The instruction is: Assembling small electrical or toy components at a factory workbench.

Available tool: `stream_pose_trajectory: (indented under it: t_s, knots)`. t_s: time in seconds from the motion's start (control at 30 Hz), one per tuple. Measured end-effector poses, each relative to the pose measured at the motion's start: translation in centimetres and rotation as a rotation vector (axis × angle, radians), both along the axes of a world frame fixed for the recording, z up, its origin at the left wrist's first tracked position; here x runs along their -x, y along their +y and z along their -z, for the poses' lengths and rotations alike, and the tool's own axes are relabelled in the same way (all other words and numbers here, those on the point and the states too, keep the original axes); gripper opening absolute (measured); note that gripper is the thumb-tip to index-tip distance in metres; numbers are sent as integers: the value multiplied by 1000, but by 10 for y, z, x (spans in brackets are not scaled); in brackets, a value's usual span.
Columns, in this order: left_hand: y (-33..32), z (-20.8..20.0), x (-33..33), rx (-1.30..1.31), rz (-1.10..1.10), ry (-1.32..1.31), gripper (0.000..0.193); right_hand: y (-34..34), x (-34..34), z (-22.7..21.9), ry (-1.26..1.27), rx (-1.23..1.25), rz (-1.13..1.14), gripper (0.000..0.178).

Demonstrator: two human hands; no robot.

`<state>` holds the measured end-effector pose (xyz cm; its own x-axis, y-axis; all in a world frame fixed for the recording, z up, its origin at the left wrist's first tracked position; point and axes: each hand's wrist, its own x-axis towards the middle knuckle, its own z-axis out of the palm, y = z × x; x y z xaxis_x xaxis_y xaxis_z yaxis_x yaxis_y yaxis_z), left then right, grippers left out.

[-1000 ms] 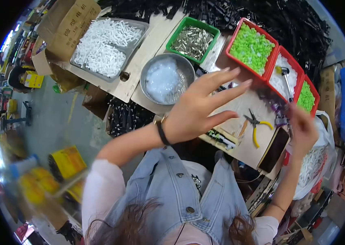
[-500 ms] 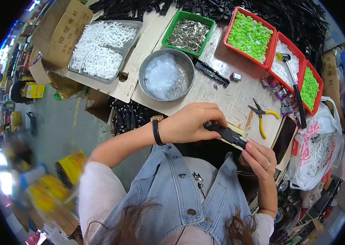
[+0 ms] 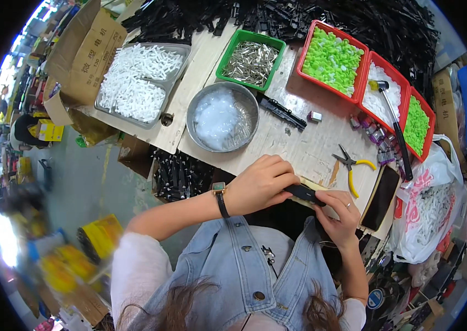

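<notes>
My left hand (image 3: 262, 185), a watch on its wrist, is closed around one end of a long black plastic part (image 3: 304, 193) at the table's near edge. With thumb and fingers, my right hand (image 3: 339, 212) grips the other end. The fingers hide much of the part. Farther off on the table lies a similar black plastic part (image 3: 282, 112), beside a small silver-and-purple motor (image 3: 314, 116). Yellow-handled pliers (image 3: 352, 170) rest to the right, beyond my right hand. Left of them stands a round metal bowl (image 3: 191, 122) with a white, glistening mass and small metal pins.
A green bin (image 3: 271, 74) of metal pins and a grey tray (image 3: 181, 58) of white pieces stand behind. Red bins (image 3: 362, 83) hold green and white pieces; a hammer (image 3: 402, 144) leans across them. A phone (image 3: 381, 198) and a plastic bag (image 3: 438, 215) are at right.
The black part has turned in my hands, its smooth side now facing up. My right hand has moved left and closed more around its end. The view has shifted slightly.
</notes>
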<state>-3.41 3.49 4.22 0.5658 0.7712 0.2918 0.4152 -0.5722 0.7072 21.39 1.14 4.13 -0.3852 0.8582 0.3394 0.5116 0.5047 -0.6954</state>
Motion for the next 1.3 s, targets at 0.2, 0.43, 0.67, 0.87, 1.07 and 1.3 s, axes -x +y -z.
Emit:
stream_pose_trajectory:
  t_s: [0.2, 0.43, 0.67, 0.87, 1.07, 1.3]
  knots:
    - [2, 1, 3, 68, -41, 26, 32, 1, 6, 3, -4, -7, 29, 33]
    - [-8, 5, -4, -47, -60, 76, 33, 4, -3, -1, -139, -166, -2, 30]
    - [-40, 27, -12, -349, -131, 322, 57, 143, -102, -28, -721, -92, 533, 47]
    - [-40, 52, -22, -559, -269, 365, 49, 79, -93, -44, -314, -4, 602, 29]
    - [-35, 68, -24, -621, -309, 204, 44, -52, -52, -43, -98, 511, 486, 23]
    - [-35, 71, -20, -636, -304, 248, 41, -78, -12, -46, -510, 477, 283, 16]
